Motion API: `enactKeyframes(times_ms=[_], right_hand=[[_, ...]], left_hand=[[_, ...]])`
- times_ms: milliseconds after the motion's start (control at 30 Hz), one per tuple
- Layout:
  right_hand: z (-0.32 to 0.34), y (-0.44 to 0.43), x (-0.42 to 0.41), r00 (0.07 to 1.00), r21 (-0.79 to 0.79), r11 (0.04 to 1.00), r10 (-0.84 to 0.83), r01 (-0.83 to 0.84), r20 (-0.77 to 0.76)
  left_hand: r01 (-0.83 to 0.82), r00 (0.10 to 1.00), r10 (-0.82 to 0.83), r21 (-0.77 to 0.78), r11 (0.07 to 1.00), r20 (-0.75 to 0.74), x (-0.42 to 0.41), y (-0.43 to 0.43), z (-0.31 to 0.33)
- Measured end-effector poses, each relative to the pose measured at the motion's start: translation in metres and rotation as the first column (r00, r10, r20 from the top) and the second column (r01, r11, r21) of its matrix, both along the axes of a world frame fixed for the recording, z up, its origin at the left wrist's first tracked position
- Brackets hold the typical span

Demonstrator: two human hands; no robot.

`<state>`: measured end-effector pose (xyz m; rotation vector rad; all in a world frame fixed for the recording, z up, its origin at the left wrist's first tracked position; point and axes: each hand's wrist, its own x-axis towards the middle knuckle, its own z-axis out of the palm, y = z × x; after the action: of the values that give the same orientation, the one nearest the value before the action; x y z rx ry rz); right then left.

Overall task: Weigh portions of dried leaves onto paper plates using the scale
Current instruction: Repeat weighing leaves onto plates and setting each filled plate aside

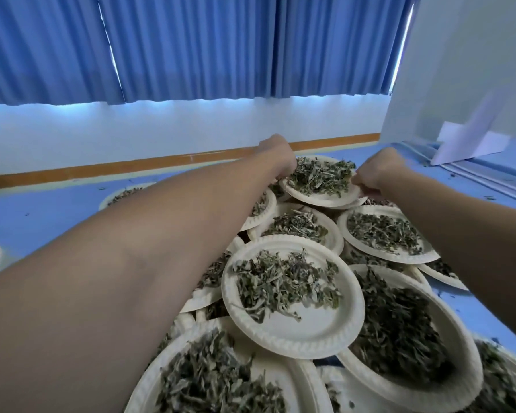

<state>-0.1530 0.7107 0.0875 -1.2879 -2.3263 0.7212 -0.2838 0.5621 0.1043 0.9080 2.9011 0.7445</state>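
Upper centre, the left hand (277,156) and right hand (379,171) each have a grip clamped on opposite rims of a paper plate (322,198) of dried leaves (319,174). Below it, other filled plates (280,338) overlap.

Left hand (277,156) and right hand (376,171) are both stretched way out, each gripping an opposite edge of the far plate (319,199), which is heaped with dried leaves (319,174). Loads more filled plates (295,335) overlap in a messy pile on the blue table (57,210), with blue curtains (191,46) behind.
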Motion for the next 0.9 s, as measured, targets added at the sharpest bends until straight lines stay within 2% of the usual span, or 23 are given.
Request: enactKeyframes(times_ms=[100, 233, 433, 533, 733, 900], right_hand=[[-0.004, -0.001, -0.018, 0.999, -0.033, 0.999, -0.017, 0.019, 0.033], [-0.014, -0.002, -0.036, 0.998, -0.015, 1.000, -0.003, 0.004, 0.067], [-0.032, -0.003, -0.047, 0.999, 0.089, 0.995, 0.037, -0.038, 0.016], [-0.027, -0.001, -0.044, 0.999, 0.132, 0.991, 0.020, -0.015, -0.032], [0.002, -0.021, -0.021, 0.987, 0.142, 0.989, 0.052, -0.030, -0.151], [0.031, -0.086, -0.003, 0.963, 0.122, 0.979, 0.185, -0.163, -0.196]], left_hand=[[-0.008, 1.000, 0.008, 0.013, 1.000, -0.011, -0.015, 0.001, -0.003], [-0.023, 1.000, 0.022, -0.060, 0.998, -0.013, -0.032, 0.003, -0.015], [-0.018, 1.000, 0.016, -0.074, 0.997, -0.023, -0.039, -0.005, -0.017], [-0.012, 1.000, 0.012, -0.008, 1.000, -0.019, -0.040, -0.016, -0.010], [-0.036, 0.997, 0.041, 0.074, 0.997, -0.071, -0.037, -0.077, 0.013], [-0.071, 0.993, 0.072, 0.007, 0.997, -0.098, -0.024, -0.167, 0.029]])
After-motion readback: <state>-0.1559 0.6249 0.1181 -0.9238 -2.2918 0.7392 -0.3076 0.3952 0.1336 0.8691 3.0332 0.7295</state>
